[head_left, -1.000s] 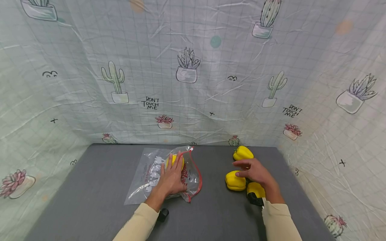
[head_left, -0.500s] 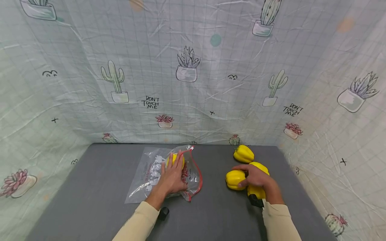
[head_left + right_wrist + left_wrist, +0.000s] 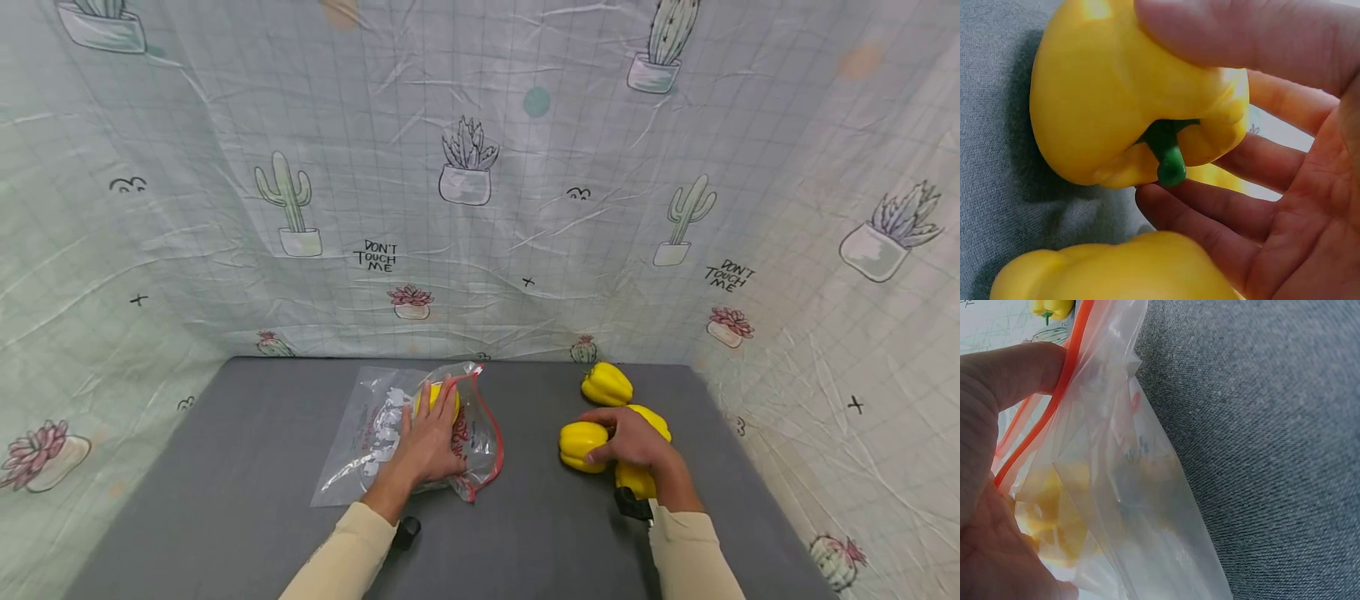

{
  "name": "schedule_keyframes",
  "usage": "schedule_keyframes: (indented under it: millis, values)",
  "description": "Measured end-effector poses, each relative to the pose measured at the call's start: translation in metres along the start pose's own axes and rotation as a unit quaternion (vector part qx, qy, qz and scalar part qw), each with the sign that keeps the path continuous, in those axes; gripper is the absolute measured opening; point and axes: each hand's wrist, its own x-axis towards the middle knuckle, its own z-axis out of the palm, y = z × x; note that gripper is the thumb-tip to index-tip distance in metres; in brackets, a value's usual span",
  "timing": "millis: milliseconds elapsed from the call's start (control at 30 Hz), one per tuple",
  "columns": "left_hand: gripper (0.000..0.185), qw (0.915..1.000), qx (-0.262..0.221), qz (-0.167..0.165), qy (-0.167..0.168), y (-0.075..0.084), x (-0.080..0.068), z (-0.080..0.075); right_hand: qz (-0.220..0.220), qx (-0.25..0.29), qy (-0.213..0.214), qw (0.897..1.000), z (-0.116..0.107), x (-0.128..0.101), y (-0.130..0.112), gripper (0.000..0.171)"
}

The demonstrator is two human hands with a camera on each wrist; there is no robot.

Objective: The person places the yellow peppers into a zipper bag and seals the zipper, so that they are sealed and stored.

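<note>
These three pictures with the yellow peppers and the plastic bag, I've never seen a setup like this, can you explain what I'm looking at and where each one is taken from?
There is no machine here: a person in cream sleeves works with two bare hands and wears three cameras. The wide picture comes from a camera on the head, looking down at a grey table ringed by a cactus-print sheet. The two close-ups come from cameras on the wrists.

On the table lies a clear zip bag with a red seal and a yellow pepper inside. The left hand rests on it, and the left wrist view shows the thumb at the red seal.

To the right lie three loose yellow peppers. The right hand grips the nearest one; the right wrist view shows its green stem. Another pepper sits further back, untouched.
</note>
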Motion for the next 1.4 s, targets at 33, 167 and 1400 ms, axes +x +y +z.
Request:
schedule_keyframes:
  millis: [33,167,1400]
  values:
    - [0.128,1.0,-0.001,-0.001,-0.001,0.0,0.0,0.0,-0.001,0.002,0.002,1.0,0.0,0.0,0.0,0.065]
    - [0.128,1.0,0.0,-0.004,-0.003,0.001,-0.001,0.0,-0.007,0.002,0.007,1.0,0.001,0.001,-0.001,0.065]
    - [0.128,0.9999,-0.007,-0.011,-0.004,0.002,0.002,-0.002,-0.042,0.113,0.016,0.993,0.012,0.008,-0.021,0.062]
